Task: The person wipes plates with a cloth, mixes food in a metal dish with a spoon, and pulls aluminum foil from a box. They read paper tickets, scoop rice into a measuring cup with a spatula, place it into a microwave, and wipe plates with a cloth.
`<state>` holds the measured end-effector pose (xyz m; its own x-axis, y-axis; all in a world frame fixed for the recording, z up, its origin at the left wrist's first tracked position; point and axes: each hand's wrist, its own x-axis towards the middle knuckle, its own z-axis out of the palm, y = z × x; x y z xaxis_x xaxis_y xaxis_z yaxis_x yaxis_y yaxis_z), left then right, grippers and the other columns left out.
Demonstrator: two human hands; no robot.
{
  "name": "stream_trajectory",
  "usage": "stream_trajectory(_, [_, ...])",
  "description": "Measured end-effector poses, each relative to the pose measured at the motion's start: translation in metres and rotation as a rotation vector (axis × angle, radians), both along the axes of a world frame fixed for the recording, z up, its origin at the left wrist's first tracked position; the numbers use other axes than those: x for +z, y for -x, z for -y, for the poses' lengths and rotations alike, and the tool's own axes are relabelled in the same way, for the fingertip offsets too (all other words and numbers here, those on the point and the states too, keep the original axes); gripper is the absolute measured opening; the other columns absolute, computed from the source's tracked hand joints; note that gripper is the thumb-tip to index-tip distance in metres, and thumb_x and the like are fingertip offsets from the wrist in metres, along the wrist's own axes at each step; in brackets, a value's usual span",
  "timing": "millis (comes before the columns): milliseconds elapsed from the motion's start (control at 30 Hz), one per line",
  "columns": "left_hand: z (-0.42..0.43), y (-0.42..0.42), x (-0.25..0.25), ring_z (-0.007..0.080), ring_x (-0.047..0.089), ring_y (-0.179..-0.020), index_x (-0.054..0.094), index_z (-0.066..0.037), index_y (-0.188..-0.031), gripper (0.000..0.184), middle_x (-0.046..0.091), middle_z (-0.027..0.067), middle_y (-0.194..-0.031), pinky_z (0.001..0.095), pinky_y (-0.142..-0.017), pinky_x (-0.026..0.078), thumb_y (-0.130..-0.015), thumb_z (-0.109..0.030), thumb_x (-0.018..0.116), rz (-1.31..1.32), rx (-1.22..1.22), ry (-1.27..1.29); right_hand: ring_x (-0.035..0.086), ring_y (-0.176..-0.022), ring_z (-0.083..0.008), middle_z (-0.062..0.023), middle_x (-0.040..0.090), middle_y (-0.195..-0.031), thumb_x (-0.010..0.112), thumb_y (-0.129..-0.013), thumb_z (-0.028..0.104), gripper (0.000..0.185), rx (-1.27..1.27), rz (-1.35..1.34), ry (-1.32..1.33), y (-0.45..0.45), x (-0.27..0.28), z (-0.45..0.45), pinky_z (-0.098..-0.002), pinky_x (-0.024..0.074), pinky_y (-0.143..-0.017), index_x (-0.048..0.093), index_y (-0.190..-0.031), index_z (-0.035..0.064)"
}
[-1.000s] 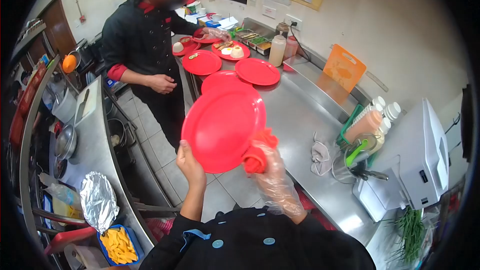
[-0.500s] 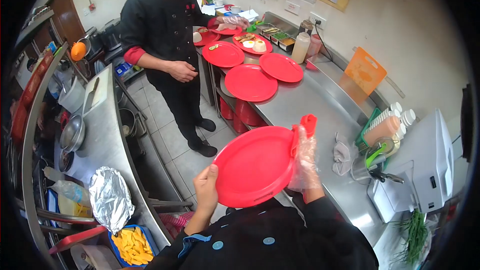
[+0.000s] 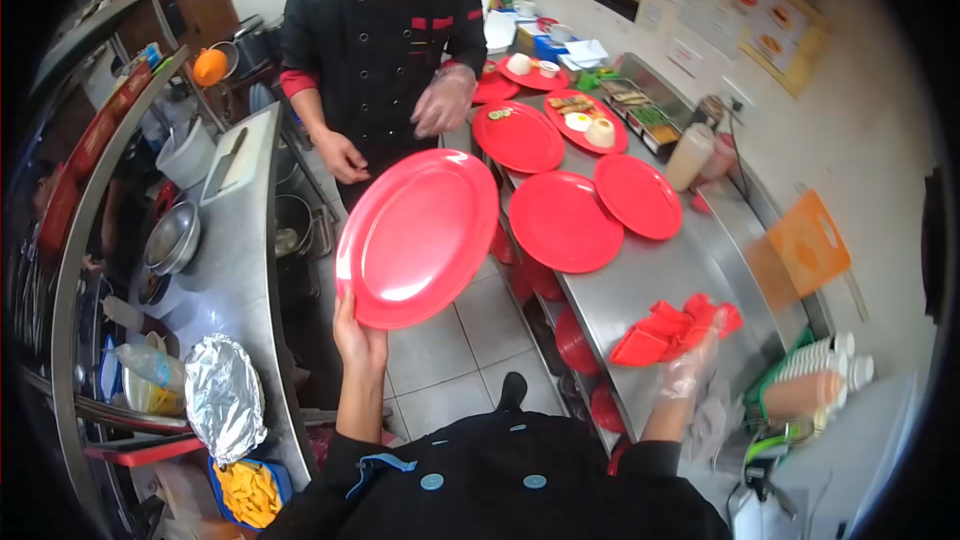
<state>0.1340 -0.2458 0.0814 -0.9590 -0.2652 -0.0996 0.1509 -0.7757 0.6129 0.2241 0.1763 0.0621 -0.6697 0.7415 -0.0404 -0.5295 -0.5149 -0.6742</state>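
My left hand (image 3: 358, 332) grips the lower left edge of a red oval plate (image 3: 418, 238), raised and tilted over the floor. Over the steel counter (image 3: 625, 315) at the right, my right hand (image 3: 692, 365) wears a clear plastic glove and holds a bunched red cloth (image 3: 672, 332). Beyond the cloth lie two red plates, a round-looking one (image 3: 566, 222) and another (image 3: 638, 196) overlapping it. Farther back are a plate with green slices (image 3: 518, 138) and a plate with egg, rice and other food (image 3: 607, 148).
A co-worker (image 3: 385, 50) stands ahead, one hand gloved. The left counter (image 3: 235, 275) bears a knife on a white board (image 3: 243, 155), metal bowls (image 3: 172, 238) and a foil-covered dish (image 3: 225, 395). Sauce bottles (image 3: 690, 157) and an orange board (image 3: 808, 243) line the right wall.
My right hand has left the plate and moved right with the cloth. My left hand has raised the plate away from my body. The co-worker's gloved hand has drawn back from the plates.
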Motion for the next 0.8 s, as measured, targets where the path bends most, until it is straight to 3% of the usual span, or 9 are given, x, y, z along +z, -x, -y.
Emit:
stream_trajectory(167, [-0.010, 0.055, 0.014, 0.0182, 0.057, -0.095, 0.047, -0.003, -0.110, 0.023, 0.056, 0.0084, -0.105, 0.0317, -0.084, 0.048, -0.087, -0.004, 0.050, -0.050, 0.265, 0.229, 0.057, -0.089, -0.0198, -0.0089, 0.055, -0.103, 0.056, -0.087, 0.037, 0.042, -0.091, 0.139, -0.109, 0.052, -0.015, -0.039, -0.0435, 0.0549, -0.067, 0.048, -0.114, 0.0049])
stream_trajectory(267, [0.003, 0.055, 0.014, 0.0174, 0.059, -0.089, 0.048, -0.003, -0.108, 0.018, 0.057, 0.0084, -0.102, 0.0316, -0.080, 0.049, -0.091, -0.011, 0.047, 0.017, 0.325, 0.417, 0.057, -0.096, -0.0214, -0.0103, 0.055, -0.109, 0.053, -0.089, 0.034, 0.045, -0.026, 0.430, -0.336, 0.060, 0.024, -0.027, -0.0410, 0.0510, -0.078, 0.046, -0.119, 0.0020])
stream_trajectory(400, [-0.010, 0.054, 0.015, 0.0150, 0.059, -0.087, 0.054, -0.003, -0.100, 0.020, 0.059, 0.0080, -0.095, 0.0280, -0.079, 0.049, -0.094, -0.019, 0.045, 0.101, 0.060, 0.556, 0.056, -0.100, -0.0241, -0.0098, 0.055, -0.113, 0.057, -0.087, 0.025, 0.045, 0.126, 0.600, -0.413, 0.049, 0.002, -0.047, -0.0371, 0.0448, -0.091, 0.044, -0.122, -0.0012])
stream_trajectory(567, [-0.147, 0.060, -0.012, 0.0100, 0.047, -0.079, 0.048, -0.002, -0.115, 0.033, 0.051, 0.0015, -0.090, 0.0256, -0.073, 0.041, -0.093, -0.025, 0.049, 0.160, -0.681, 0.767, 0.055, -0.098, -0.0257, -0.0107, 0.056, -0.107, 0.058, -0.082, 0.015, 0.032, 0.029, 0.691, -0.108, 0.007, -0.010, -0.012, -0.0388, 0.0470, -0.087, 0.052, -0.109, -0.0002])
stream_trajectory(633, [-0.171, 0.064, -0.034, 0.0138, 0.051, -0.094, 0.037, -0.001, -0.131, 0.050, 0.055, 0.0073, -0.100, 0.0270, -0.085, 0.041, -0.093, -0.033, 0.046, -0.226, -0.883, 0.732, 0.053, -0.101, -0.0269, -0.0132, 0.054, -0.109, 0.053, -0.083, 0.016, 0.025, 0.003, 0.785, -0.176, 0.002, 0.005, -0.026, -0.0398, 0.0473, -0.086, 0.055, -0.104, 0.0010])
stream_trajectory(667, [-0.162, 0.075, -0.038, 0.0135, 0.042, -0.113, 0.031, -0.005, -0.136, 0.054, 0.045, 0.0087, -0.127, 0.0272, -0.092, 0.036, -0.092, -0.030, 0.049, -0.168, -1.363, 0.570, 0.053, -0.103, -0.0285, -0.0144, 0.053, -0.111, 0.054, -0.083, 0.017, 0.027, -0.032, 0.691, -0.401, -0.023, -0.017, -0.046, -0.0415, 0.0472, -0.086, 0.054, -0.105, 0.0018])
stream_trajectory(700, [-0.154, 0.094, -0.048, 0.0135, 0.042, -0.113, 0.031, -0.005, -0.136, 0.054, 0.045, 0.0087, -0.127, 0.0272, -0.092, 0.036, -0.092, -0.030, 0.049, -0.165, -1.364, 0.546, 0.052, -0.104, -0.0301, -0.0155, 0.052, -0.112, 0.054, -0.083, 0.018, 0.028, -0.059, 0.598, -0.626, -0.052, -0.039, -0.060, -0.0432, 0.0471, -0.085, 0.053, -0.107, 0.0026])
stream_trajectory(767, [-0.134, 0.145, -0.093, 0.0153, 0.052, -0.104, 0.040, -0.004, -0.130, 0.050, 0.055, 0.0109, -0.117, 0.0271, -0.087, 0.043, -0.090, -0.030, 0.053, -0.263, -2.209, 0.523, 0.051, -0.106, -0.0304, -0.0164, 0.052, -0.113, 0.056, -0.081, 0.023, 0.038, -0.076, 0.619, -0.310, -0.051, -0.025, -0.043, -0.0444, 0.0462, -0.087, 0.049, -0.113, 0.0040])
stream_trajectory(800, [-0.122, 0.167, -0.140, 0.0156, 0.057, -0.094, 0.046, -0.004, -0.125, 0.044, 0.059, 0.0107, -0.109, 0.0278, -0.080, 0.047, -0.089, -0.029, 0.054, -0.026, -2.211, 0.531, 0.050, -0.107, -0.0302, -0.0169, 0.052, -0.113, 0.057, -0.081, 0.026, 0.043, -0.112, 0.623, -0.179, -0.044, -0.016, -0.028, -0.0447, 0.0459, -0.087, 0.046, -0.117, 0.0043])
